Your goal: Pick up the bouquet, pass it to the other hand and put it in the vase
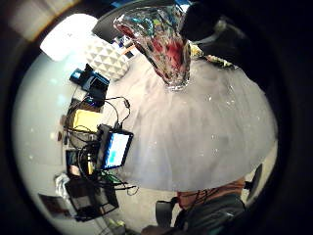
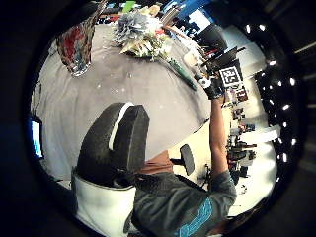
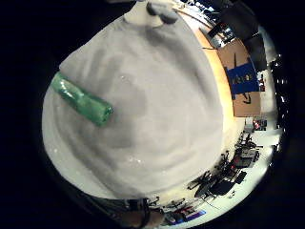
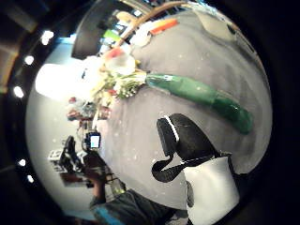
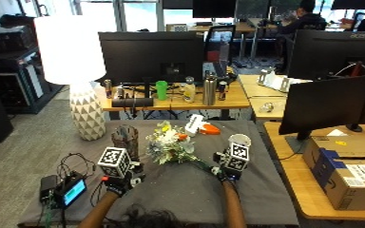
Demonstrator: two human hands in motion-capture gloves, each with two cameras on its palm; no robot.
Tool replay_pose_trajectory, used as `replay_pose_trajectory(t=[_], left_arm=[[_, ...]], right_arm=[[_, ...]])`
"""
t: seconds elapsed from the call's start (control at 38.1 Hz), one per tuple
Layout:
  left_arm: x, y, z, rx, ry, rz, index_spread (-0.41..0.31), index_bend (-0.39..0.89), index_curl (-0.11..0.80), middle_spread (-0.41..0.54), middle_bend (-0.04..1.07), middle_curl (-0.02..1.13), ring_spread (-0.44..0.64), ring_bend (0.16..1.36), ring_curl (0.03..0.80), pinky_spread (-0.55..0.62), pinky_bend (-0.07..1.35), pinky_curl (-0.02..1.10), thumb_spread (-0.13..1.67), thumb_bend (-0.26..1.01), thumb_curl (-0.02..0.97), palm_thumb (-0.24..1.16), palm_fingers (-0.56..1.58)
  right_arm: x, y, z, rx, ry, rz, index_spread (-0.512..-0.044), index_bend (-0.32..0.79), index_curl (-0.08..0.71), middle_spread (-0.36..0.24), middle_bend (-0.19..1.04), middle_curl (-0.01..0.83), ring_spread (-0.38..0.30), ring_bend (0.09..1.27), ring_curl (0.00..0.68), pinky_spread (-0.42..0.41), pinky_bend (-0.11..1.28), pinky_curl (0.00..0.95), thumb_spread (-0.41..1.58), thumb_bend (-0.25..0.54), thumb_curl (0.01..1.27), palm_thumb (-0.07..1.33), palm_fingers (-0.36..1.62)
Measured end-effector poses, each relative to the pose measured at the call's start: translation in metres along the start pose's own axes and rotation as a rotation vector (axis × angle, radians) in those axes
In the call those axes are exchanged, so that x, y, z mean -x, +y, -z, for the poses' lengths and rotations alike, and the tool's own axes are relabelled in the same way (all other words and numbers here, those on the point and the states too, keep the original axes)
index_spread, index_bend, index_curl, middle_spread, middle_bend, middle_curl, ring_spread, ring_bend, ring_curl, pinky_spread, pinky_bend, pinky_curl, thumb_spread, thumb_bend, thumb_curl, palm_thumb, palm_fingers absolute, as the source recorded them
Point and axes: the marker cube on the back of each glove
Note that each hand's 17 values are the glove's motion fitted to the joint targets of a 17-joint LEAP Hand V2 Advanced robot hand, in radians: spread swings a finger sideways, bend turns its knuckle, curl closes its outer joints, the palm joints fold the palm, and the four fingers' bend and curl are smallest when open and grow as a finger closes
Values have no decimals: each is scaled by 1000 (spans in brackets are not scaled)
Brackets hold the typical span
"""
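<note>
A bouquet of pale and yellow flowers with a green wrapped stem (image 5: 172,148) lies on the grey cloth-covered table (image 5: 188,190), blooms toward the dark patterned glass vase (image 5: 125,137) and stem end pointing toward the right hand (image 5: 226,174). The vase stands upright on the cloth, just beside the blooms and apart from them. In the outside view the right hand is at the stem end; whether it touches cannot be determined there. In the right thumb side palm view the green stem (image 4: 201,96) lies flat on the cloth beyond the black-gloved thumb (image 4: 185,136), with cloth visible between them, so the fingers are apart and not clamped on the stem. The left hand (image 5: 117,184) is over the cloth near the vase; its thumb side view shows a gloved finger (image 2: 121,138) extended with nothing in it. A white lamp with a triangle-patterned base (image 5: 84,111) stands beyond the table's left corner. A brown cardboard box (image 5: 353,178) at the right carries a blue band; its printing cannot be read.
</note>
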Motion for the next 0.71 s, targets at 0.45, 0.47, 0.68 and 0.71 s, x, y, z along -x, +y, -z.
replay_pose_trajectory(t=[0.45, 0.47, 0.68, 0.71], left_arm=[[7, 0, -22, 58, 19, 28, -55, 143, 281, 124, 180, 335, 292, 577, 284, 425, 373, 346, 1149, -19, 243, 181, 334], [7, 0, -23, 60, 20, 28, -55, 143, 282, 124, 180, 334, 289, 577, 284, 425, 373, 346, 1149, -19, 243, 181, 334], [11, 1, -28, 77, 26, 34, -55, 138, 286, 125, 182, 335, 293, 579, 285, 426, 372, 350, 1149, -19, 246, 180, 332], [10, 2, -28, 77, 26, 34, -55, 138, 286, 125, 182, 335, 293, 579, 285, 426, 372, 350, 1149, -19, 246, 180, 332]], right_arm=[[24, 29, -18, 207, -74, -58, -332, 165, 218, 106, 228, 329, 243, 327, 241, 332, 612, 351, 1117, 33, 363, 757, 114], [25, 29, -19, 199, -72, -61, -331, 185, 226, 98, 241, 334, 241, 338, 243, 332, 583, 342, 1124, 40, 370, 776, 163], [30, 16, -15, -13, 16, -45, -313, 455, 336, 38, 268, 351, 190, 287, 233, 323, 359, 282, 1145, 57, 405, 871, 555], [30, 17, -14, -20, 32, -48, -308, 459, 344, 33, 257, 349, 185, 293, 238, 322, 347, 280, 1142, 57, 409, 881, 579]])
